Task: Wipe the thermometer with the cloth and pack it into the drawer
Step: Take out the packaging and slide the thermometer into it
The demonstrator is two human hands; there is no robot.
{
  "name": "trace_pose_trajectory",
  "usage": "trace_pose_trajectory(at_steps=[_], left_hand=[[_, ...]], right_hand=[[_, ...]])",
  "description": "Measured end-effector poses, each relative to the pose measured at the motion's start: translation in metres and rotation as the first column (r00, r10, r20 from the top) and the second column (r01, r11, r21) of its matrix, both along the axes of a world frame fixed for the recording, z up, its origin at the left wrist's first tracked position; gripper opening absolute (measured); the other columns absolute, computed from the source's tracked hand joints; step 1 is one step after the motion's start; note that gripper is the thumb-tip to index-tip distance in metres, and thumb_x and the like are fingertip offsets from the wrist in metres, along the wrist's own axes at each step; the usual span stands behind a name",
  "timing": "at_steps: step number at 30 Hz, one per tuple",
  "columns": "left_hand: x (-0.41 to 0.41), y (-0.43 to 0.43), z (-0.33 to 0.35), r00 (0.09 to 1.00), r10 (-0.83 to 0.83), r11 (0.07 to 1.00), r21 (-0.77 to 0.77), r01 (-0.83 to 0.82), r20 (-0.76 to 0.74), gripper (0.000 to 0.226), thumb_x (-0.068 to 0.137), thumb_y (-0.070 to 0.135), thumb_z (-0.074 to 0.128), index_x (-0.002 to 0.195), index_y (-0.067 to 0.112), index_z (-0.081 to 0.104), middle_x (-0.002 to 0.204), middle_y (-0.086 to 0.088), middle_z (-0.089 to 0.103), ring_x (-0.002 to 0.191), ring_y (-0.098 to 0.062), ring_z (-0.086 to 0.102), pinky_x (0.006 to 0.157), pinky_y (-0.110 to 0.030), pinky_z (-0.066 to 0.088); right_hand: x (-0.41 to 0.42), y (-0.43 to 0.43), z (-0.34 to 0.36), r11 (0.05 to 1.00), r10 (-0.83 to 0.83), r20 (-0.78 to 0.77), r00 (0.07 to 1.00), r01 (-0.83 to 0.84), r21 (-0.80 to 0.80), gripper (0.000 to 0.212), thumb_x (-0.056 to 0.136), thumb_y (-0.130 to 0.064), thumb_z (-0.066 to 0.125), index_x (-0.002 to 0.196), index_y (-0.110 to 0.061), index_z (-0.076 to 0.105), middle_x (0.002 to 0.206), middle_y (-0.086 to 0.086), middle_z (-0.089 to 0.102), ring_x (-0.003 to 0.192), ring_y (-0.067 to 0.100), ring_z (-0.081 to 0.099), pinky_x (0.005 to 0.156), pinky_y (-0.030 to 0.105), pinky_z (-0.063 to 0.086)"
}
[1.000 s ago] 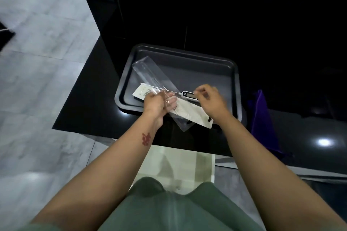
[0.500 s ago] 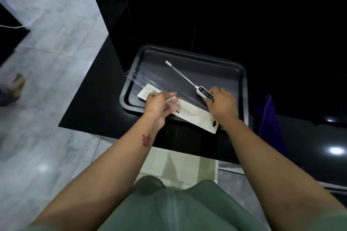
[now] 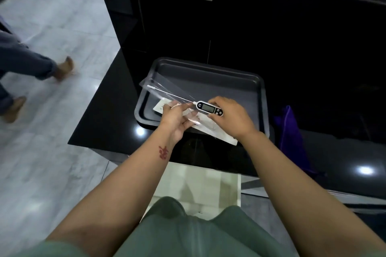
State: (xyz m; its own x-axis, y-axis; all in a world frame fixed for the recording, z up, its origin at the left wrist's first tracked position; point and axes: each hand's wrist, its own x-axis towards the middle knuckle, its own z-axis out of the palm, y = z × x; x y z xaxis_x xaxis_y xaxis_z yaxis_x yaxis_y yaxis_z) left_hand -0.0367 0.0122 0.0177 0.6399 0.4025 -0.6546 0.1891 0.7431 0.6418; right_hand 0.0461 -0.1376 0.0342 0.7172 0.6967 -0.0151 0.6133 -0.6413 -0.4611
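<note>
Glossy black desk (image 3: pixel 108 131) carries a dark tray (image 3: pixel 208 77), and above its near edge the thermometer (image 3: pixel 208 107) is held level, its body pinched in the right hand's (image 3: pixel 231 117) grip, its thin probe reaching left over a clear sleeve (image 3: pixel 167 87) that the left hand (image 3: pixel 175 117) has its fingers closed on. Should that pinch loosen, the thermometer would likely drop and knock its probe on the tray. The purple cloth (image 3: pixel 292 131) lies well apart on the right and may be snagged or dragged off the desk on a hasty reach.

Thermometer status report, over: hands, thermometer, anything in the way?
Right hand grips thermometer by its head. Left hand holds clear sleeve. Probe lies over tray. Purple cloth untouched at right.
</note>
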Motion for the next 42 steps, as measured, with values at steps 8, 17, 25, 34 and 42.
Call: trace_pose_trajectory(at_steps=[8,17,25,34,42], left_hand=[[-0.004,0.003,-0.003,0.999,-0.041,0.999,-0.021,0.042,0.036,0.015,0.095,0.001,0.055,0.107,0.011,0.053,0.100,-0.010,0.067,0.078,-0.025,0.069,0.083,-0.048,0.059],[-0.002,-0.003,0.001,0.998,-0.010,0.998,-0.064,0.015,0.067,0.008,0.099,0.006,0.043,0.103,0.010,0.049,0.101,-0.011,0.061,0.086,-0.030,0.068,0.063,-0.042,0.060],[0.000,-0.002,0.005,0.996,0.014,0.995,-0.102,-0.006,0.083,0.023,0.100,0.009,0.039,0.082,0.008,0.053,0.088,-0.008,0.063,0.091,-0.032,0.065,0.073,-0.045,0.060],[0.002,0.004,0.000,0.997,0.000,0.992,-0.128,0.010,0.080,0.020,0.104,0.022,0.040,0.102,0.011,0.057,0.101,-0.008,0.071,0.092,-0.028,0.068,0.076,-0.042,0.059],[0.003,0.007,-0.001,0.998,0.010,0.991,-0.136,-0.002,0.057,0.022,0.105,0.027,0.039,0.116,0.017,0.054,0.111,-0.003,0.074,0.094,-0.026,0.070,0.080,-0.043,0.058]], right_hand=[[-0.013,0.000,-0.002,0.997,0.027,0.183,0.983,-0.013,-0.080,0.022,0.091,-0.038,0.061,0.106,-0.023,0.054,0.102,-0.004,0.058,0.097,0.020,0.054,0.073,0.032,0.041],[-0.018,0.005,-0.001,0.993,0.110,0.210,0.972,-0.097,-0.068,0.041,0.095,-0.028,0.053,0.136,-0.037,0.050,0.109,-0.002,0.059,0.100,0.022,0.057,0.076,0.034,0.048],[-0.019,0.006,-0.005,0.995,0.052,0.220,0.974,-0.032,-0.096,0.050,0.098,-0.020,0.051,0.144,-0.035,0.042,0.110,0.002,0.057,0.102,0.023,0.053,0.077,0.036,0.050],[-0.016,0.004,-0.009,0.990,0.125,0.205,0.971,-0.109,-0.092,0.044,0.101,-0.036,0.046,0.144,-0.041,0.041,0.114,0.001,0.053,0.105,0.021,0.051,0.092,0.036,0.042],[-0.014,0.005,-0.010,0.995,-0.100,0.248,0.964,0.104,-0.005,0.043,0.099,-0.039,0.045,0.141,-0.029,0.048,0.126,-0.001,0.053,0.118,0.021,0.045,0.096,0.037,0.030]])
